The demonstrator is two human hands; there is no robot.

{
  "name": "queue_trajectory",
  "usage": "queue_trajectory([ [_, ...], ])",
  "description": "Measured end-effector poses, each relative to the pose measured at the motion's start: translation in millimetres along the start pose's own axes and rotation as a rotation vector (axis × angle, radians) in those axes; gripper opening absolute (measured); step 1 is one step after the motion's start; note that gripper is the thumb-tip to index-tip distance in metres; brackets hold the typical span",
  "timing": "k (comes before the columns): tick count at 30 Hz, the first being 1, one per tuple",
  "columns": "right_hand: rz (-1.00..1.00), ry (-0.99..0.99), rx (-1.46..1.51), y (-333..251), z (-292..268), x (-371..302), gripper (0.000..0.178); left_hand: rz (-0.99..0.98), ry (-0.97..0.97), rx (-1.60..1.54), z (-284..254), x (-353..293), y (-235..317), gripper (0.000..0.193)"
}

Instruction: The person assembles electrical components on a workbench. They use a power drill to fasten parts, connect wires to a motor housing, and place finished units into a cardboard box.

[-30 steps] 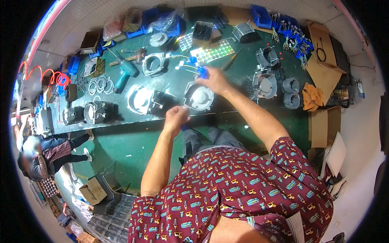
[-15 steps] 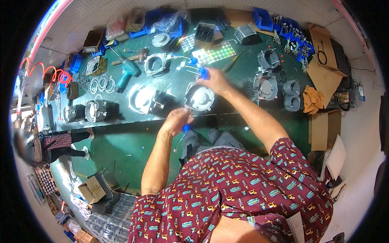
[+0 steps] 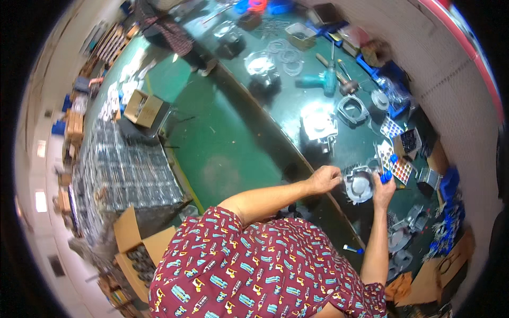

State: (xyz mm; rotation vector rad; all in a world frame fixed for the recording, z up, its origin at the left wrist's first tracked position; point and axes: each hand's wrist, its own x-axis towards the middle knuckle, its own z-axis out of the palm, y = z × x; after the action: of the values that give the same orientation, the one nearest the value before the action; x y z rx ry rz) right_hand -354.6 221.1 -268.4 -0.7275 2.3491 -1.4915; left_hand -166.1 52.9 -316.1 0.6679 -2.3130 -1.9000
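A round grey metal housing point(image 3: 360, 186) rests near the front edge of the bench between my hands. My right hand point(image 3: 383, 192) is at its right side, fingers closed round blue parts with wires point(image 3: 386, 176); their exact kind is unclear. At the housing's left side is my left hand point(image 3: 325, 179), its fingers curled together by the rim. Anything in those fingers is blurred, and I cannot tell whether they touch the housing. A small blue-ended piece with a white lead point(image 3: 353, 249) shows between my body and right forearm.
More metal housings point(image 3: 319, 123) stand along the green bench. Behind are a teal power drill point(image 3: 318, 80), a hammer point(image 3: 347, 85), a ring-shaped frame point(image 3: 352, 109) and sticker sheets point(image 3: 402, 168). Blue wired parts point(image 3: 448, 230) pile up at right. Left are an open carton point(image 3: 143, 107) and a person point(image 3: 169, 37).
My view has swung to the left, so the bench now runs diagonally. The blue part with a hanging wire at my left hand no longer shows there. My right hand still holds blue parts.
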Motion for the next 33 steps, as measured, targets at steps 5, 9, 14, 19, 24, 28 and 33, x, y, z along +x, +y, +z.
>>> queue_trajectory([
  [5,-0.012,-0.044,0.058,12.7,-1.3,2.0,0.022,-0.555,-0.439,-0.618,-9.6,22.5,-10.2,0.019],
  [9,0.017,-0.047,0.095,24.2,-2.3,7.0,0.023,-0.604,-0.536,-0.805,-8.8,33.9,-19.1,0.014],
  [14,0.011,-0.051,0.023,23.8,-7.3,7.4,0.024,0.192,-0.095,0.369,-4.0,20.6,7.3,0.014],
  [19,0.081,-0.064,0.090,15.7,-0.8,8.2,0.023,0.025,-0.034,0.263,-1.2,4.7,16.5,0.018],
  [24,0.041,-0.063,0.138,16.6,15.3,17.5,0.025,-0.626,-0.250,-0.603,-19.8,10.8,10.0,0.016],
  [28,-0.072,-0.018,0.051,6.3,17.3,18.4,0.028,-0.333,-0.156,-0.317,-18.9,14.3,-11.5,0.015],
  [33,-0.015,-0.016,0.038,7.1,18.3,15.8,0.032,0.017,0.061,0.152,-5.2,1.4,-7.3,0.011],
])
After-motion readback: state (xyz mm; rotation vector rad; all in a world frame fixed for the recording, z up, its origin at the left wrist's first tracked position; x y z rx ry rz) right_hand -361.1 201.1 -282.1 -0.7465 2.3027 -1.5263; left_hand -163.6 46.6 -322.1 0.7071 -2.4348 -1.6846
